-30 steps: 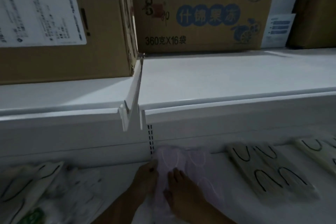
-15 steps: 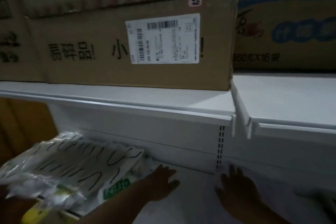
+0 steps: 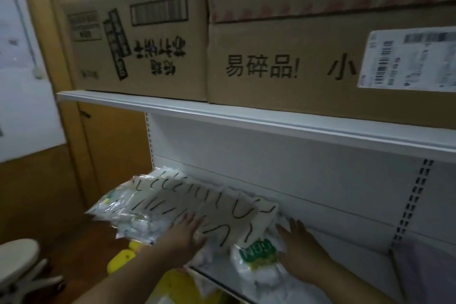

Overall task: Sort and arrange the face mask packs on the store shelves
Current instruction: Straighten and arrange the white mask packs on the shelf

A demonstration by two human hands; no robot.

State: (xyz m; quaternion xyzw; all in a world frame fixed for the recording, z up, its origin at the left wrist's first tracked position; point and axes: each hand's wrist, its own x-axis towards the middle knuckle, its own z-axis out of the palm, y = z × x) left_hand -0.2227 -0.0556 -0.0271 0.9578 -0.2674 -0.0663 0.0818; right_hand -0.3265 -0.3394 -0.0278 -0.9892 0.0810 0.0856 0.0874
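A loose heap of clear face mask packs (image 3: 172,202) with black ear loops lies at the left end of the lower white shelf (image 3: 345,242), partly hanging over its edge. A pack with a green label (image 3: 257,253) sits at the front of the heap. My left hand (image 3: 183,237) rests flat on the top packs, fingers spread. My right hand (image 3: 299,247) presses against the heap's right side, fingers apart, with nothing gripped. A pale purple pack (image 3: 424,269) lies on the shelf at the far right.
Large cardboard boxes (image 3: 283,66) fill the upper shelf (image 3: 222,112) just above my hands. A perforated upright (image 3: 412,202) runs down the back panel. Left of the shelving stand a wooden door (image 3: 74,155) and a white stool (image 3: 17,261). Yellow items (image 3: 123,259) lie below the shelf.
My view has swung left, away from the purple pack and the sorted packs. Both hands have left the purple pack and moved onto the loose heap.
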